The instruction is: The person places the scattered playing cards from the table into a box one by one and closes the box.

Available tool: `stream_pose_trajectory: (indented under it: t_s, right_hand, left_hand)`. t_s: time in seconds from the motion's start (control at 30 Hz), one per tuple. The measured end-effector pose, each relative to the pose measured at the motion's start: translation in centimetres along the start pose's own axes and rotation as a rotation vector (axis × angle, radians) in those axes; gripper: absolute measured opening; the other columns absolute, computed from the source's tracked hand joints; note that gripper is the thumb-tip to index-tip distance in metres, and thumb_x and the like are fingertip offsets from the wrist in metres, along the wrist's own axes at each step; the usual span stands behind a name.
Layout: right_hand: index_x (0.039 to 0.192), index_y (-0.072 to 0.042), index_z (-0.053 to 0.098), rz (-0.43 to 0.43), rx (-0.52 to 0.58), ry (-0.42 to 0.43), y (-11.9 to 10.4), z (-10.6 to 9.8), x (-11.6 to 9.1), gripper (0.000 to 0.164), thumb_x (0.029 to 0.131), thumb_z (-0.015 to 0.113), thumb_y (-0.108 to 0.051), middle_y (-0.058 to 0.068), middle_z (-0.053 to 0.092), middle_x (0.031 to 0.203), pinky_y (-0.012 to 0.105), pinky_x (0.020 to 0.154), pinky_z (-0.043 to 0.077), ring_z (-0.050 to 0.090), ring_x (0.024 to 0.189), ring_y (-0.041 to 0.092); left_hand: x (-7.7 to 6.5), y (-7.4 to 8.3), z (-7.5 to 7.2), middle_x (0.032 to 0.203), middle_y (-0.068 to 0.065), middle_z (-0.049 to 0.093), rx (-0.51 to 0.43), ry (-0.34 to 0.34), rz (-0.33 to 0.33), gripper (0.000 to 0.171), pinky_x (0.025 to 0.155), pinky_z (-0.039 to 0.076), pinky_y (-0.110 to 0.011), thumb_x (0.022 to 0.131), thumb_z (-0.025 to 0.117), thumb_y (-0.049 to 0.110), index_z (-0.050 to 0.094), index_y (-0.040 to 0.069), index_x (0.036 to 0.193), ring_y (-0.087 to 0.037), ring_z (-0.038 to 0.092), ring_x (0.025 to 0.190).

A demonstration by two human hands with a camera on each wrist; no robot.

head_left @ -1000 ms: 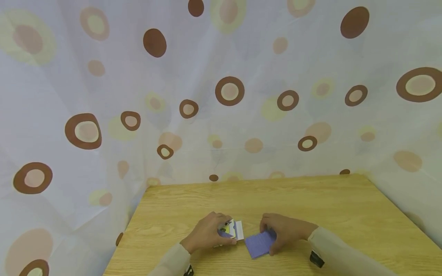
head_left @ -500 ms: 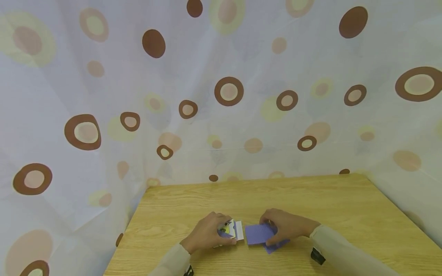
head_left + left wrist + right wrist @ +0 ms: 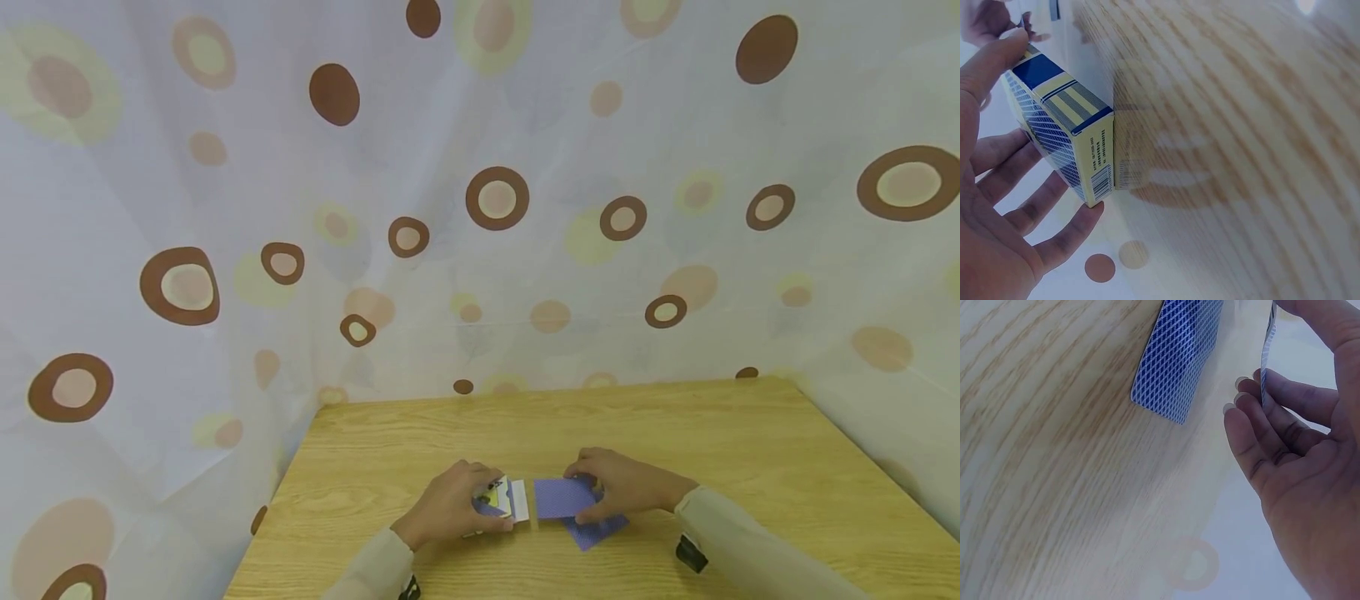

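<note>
On the table my left hand (image 3: 450, 504) grips a card box (image 3: 495, 497) from its left side, thumb at the near edge and fingers round the far one. Its white end flap (image 3: 521, 500) stands open toward the right. In the left wrist view the card box (image 3: 1054, 119) shows a barcode end and blue-and-cream sides. My right hand (image 3: 628, 485) pinches a few blue-backed playing cards (image 3: 558, 498) between thumb and fingers, just right of the flap. Below them more playing cards (image 3: 592, 535) lie on the wood at a slant; the right wrist view shows their lattice-patterned back (image 3: 1175, 362).
The wooden table (image 3: 675, 425) runs back to a pale wall covering (image 3: 547, 267) with brown and yellow circles, which also rises on the left and right. Dark bands (image 3: 690, 554) sit at both sleeved wrists.
My right hand has lifted some cards off the pile, turned them level and moved slightly up and away, leaving the others on the table. The left hand and card box have stayed put.
</note>
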State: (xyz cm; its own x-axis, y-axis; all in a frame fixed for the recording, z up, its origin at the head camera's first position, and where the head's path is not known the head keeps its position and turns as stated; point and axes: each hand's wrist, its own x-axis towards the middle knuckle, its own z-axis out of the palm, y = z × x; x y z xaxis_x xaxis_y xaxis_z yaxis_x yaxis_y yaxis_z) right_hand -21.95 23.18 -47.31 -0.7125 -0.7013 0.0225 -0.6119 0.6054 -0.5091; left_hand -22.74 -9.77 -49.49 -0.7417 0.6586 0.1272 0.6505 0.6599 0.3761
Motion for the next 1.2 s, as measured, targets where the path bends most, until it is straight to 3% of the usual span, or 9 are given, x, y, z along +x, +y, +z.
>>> stream_pose_trajectory:
  t_s: [0.3, 0.6, 0.9, 1.2]
  right_hand:
    - [0.132, -0.007, 0.066, 0.015, 0.007, 0.017, -0.2, -0.3, 0.4, 0.058, 0.091, 0.077, -0.047, -0.004, 0.057, 0.111, 0.029, 0.078, 0.051, 0.056, 0.095, 0.01]
    - [0.13, -0.003, 0.066, -0.042, 0.019, 0.07, -1.2, -0.7, 0.7, 0.056, 0.092, 0.077, -0.043, -0.002, 0.058, 0.108, 0.027, 0.073, 0.049, 0.056, 0.091, 0.014]
    - [0.131, -0.006, 0.066, -0.039, 0.011, 0.062, -1.4, -0.1, 1.6, 0.054, 0.092, 0.078, -0.041, -0.004, 0.058, 0.109, 0.027, 0.074, 0.048, 0.056, 0.091, 0.017]
    - [0.135, -0.006, 0.065, -0.026, -0.034, 0.041, -1.4, 0.7, 2.2, 0.063, 0.09, 0.078, -0.048, -0.004, 0.053, 0.106, 0.026, 0.075, 0.048, 0.053, 0.09, 0.012]
  left_hand:
    - [0.1, 0.1, -0.1, 0.136, 0.0, 0.064, 0.009, -0.006, 0.006, 0.08, 0.089, 0.05, -0.032, 0.083, 0.078, 0.062, 0.062, 0.011, 0.142, -0.015, 0.057, 0.114]
    - [0.2, 0.0, 0.0, 0.136, 0.001, 0.064, 0.014, -0.004, 0.003, 0.081, 0.085, 0.049, -0.029, 0.082, 0.078, 0.064, 0.063, 0.012, 0.142, -0.012, 0.056, 0.111]
    - [0.1, -0.1, 0.1, 0.136, 0.001, 0.065, 0.02, 0.003, 0.013, 0.081, 0.085, 0.049, -0.029, 0.082, 0.077, 0.066, 0.063, 0.012, 0.141, -0.012, 0.057, 0.111]
    - [0.1, -0.1, 0.1, 0.135, 0.0, 0.065, 0.0, 0.005, 0.012, 0.079, 0.085, 0.049, -0.028, 0.083, 0.077, 0.065, 0.064, 0.012, 0.14, -0.012, 0.056, 0.11]
